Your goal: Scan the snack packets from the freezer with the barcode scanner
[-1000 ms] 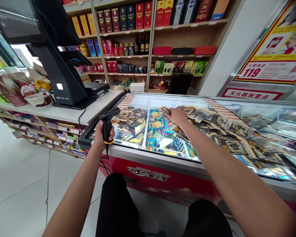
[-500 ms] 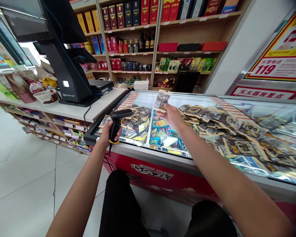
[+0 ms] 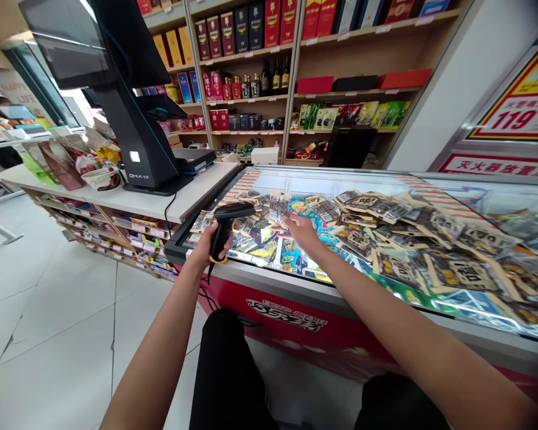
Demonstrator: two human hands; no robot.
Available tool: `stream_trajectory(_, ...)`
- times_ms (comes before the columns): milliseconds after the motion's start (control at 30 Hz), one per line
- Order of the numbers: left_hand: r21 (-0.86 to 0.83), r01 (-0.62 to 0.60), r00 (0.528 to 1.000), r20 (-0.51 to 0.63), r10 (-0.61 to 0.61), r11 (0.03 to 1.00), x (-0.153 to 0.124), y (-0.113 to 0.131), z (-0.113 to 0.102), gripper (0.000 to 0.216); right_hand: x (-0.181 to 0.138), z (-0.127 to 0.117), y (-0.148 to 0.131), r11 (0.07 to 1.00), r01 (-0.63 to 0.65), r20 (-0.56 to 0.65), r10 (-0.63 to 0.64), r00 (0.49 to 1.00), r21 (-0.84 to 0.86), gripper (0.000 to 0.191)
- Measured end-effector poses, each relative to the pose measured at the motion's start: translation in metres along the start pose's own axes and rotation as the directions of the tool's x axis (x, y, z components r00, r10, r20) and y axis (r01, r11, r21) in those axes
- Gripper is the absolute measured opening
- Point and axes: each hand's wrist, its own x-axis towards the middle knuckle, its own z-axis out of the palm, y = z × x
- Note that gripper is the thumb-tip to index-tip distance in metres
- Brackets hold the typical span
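My left hand (image 3: 208, 245) is closed round the handle of a black barcode scanner (image 3: 226, 224) with a yellow ring, held over the left end of a chest freezer's glass lid (image 3: 305, 179). My right hand (image 3: 298, 230) pinches a small grey-and-black snack packet (image 3: 278, 208) by its lower edge, holding it just right of the scanner's head. A heap of similar packets (image 3: 399, 230) lies spread over the lid to the right. Colourful ice-cream wrappers (image 3: 296, 260) show through the glass.
A white counter (image 3: 130, 200) to the left carries a black till terminal (image 3: 130, 113) and snack goods. Wooden shelves (image 3: 296, 89) of boxes and bottles stand behind the freezer. The freezer's red front (image 3: 287, 322) faces my knees. Pale floor tiles (image 3: 49, 310) lie at the left.
My right hand picked one packet off the heap, lifted it, then brought it down and left beside the scanner. The view shifted slightly; my left hand kept hold of the scanner.
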Motion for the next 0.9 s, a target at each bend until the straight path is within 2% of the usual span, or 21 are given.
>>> stream_trajectory(200, 0.004, 0.01, 1.0, 0.019, -0.01, 1.0, 0.0, 0.001, 0.0, 0.066, 0.004, 0.0, 0.005, 1.0, 0.022, 0.017, -0.021, 1.0, -0.012, 0.045)
stream_trajectory(400, -0.021, -0.006, 1.0, 0.011, 0.006, 1.0, -0.001, 0.001, 0.001, 0.062, 0.006, -0.001, 0.009, 0.998, 0.054, 0.044, -0.053, 0.998, -0.018, 0.047)
stream_trajectory(500, -0.047, -0.027, 0.999, -0.026, 0.026, 0.999, 0.0, -0.001, -0.001, 0.058, 0.008, -0.001, 0.012, 0.995, 0.084, 0.054, -0.081, 0.995, -0.055, 0.048)
stream_trajectory(600, -0.082, -0.061, 0.994, -0.096, 0.053, 0.995, 0.002, -0.003, -0.002, 0.053, 0.016, -0.001, 0.009, 0.978, 0.121, 0.005, -0.122, 0.993, -0.17, 0.053)
stream_trajectory(667, -0.11, -0.083, 0.988, -0.138, 0.068, 0.991, 0.003, -0.004, -0.003, 0.051, 0.026, -0.001, 0.002, 0.923, 0.199, -0.026, -0.22, 0.975, -0.33, 0.054)
stream_trajectory(800, -0.163, -0.108, 0.978, -0.195, 0.075, 0.981, 0.004, -0.003, -0.003, 0.049, 0.054, 0.014, -0.018, 0.659, 0.41, 0.071, -0.478, 0.876, -0.631, 0.042)
stream_trajectory(833, -0.172, -0.103, 0.976, -0.209, 0.066, 0.98, 0.004, -0.003, -0.003, 0.048, 0.061, 0.021, -0.023, 0.603, 0.427, 0.106, -0.493, 0.863, -0.674, 0.041)
stream_trajectory(900, -0.18, -0.095, 0.972, -0.231, 0.052, 0.979, 0.004, -0.002, -0.001, 0.049, 0.07, 0.039, -0.03, 0.521, 0.422, 0.175, -0.458, 0.872, -0.742, 0.04)
